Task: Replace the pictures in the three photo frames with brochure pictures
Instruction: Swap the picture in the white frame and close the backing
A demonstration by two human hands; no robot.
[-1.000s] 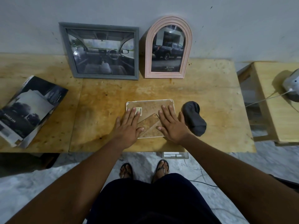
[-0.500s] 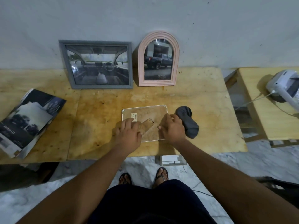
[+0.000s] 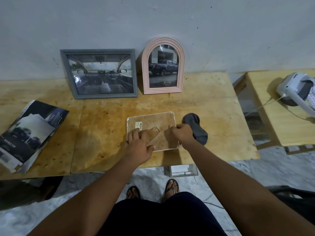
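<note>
1. Now the right hand (image 3: 183,133) pinches the back of the third frame (image 3: 153,121) — face down on the desk (image 3: 110,126) — no longer spread flat.
2. The left hand (image 3: 138,145), fingers straight, holds it down; the final swap looks underway.

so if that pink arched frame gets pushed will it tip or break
Probably tips easily: the pink frame stands upright, taller than wide, by the wall. Its shiny front looks like glass, so likely fragile.

Right hand (image 3: 183,133) gone from flat to curled, pinching face-down frame (image 3: 153,121) right edge.
</note>
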